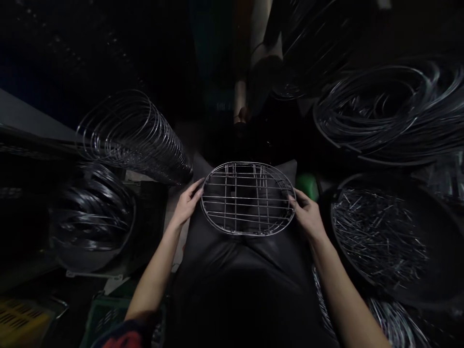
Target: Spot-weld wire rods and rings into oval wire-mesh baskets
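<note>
A round wire rack (235, 197) with a grid of crossing bars is held over my lap, in the middle of the head view. My left hand (187, 202) grips its left rim between thumb and fingers. On the opposite side, my right hand (307, 212) pinches the rim, its thumb showing through the outer wires. Shorter upright wires appear under the rack's far part. Dark cloth (246, 275) covers my lap below it.
Stacked wire rings (134, 130) lean at the left, above a tub of wire hoops (97, 212). At the right are large wire coils (377, 116) and a dark basin (444, 251) of short wire pieces (379, 237). Crates (21, 321) stand at lower left.
</note>
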`<state>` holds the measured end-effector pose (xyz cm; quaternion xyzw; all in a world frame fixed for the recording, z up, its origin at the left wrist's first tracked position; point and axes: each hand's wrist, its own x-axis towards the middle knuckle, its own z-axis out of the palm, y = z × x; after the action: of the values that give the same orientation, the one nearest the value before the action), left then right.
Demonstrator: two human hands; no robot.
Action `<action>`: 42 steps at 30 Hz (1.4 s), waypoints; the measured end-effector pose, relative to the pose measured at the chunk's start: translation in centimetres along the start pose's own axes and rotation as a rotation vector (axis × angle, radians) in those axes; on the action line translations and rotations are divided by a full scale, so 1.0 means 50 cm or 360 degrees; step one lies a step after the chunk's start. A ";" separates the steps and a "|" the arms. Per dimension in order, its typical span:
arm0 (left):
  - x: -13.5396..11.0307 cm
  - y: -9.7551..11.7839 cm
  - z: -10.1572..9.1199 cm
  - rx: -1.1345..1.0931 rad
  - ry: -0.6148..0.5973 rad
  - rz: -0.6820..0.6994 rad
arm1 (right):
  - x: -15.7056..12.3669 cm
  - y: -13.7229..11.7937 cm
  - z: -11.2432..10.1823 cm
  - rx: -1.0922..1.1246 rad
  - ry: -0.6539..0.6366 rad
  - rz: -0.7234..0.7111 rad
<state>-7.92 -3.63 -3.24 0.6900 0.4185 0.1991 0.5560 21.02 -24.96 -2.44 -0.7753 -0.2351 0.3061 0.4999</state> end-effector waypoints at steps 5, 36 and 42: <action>0.009 -0.016 0.022 0.0243 0.0025 0.0049 | 0.013 -0.001 -0.007 0.0009 -0.0083 0.0020; 0.004 0.054 0.011 0.0045 -0.0008 0.0084 | -0.027 -0.061 0.008 0.0052 0.0138 0.0022; 0.018 0.033 0.028 0.0267 0.0087 0.0128 | -0.027 -0.061 -0.002 -0.0241 0.0095 -0.0079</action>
<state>-5.75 -3.81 -2.28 0.7446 0.4208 0.2043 0.4763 19.94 -24.74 0.71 -0.8137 -0.2617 0.2515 0.4541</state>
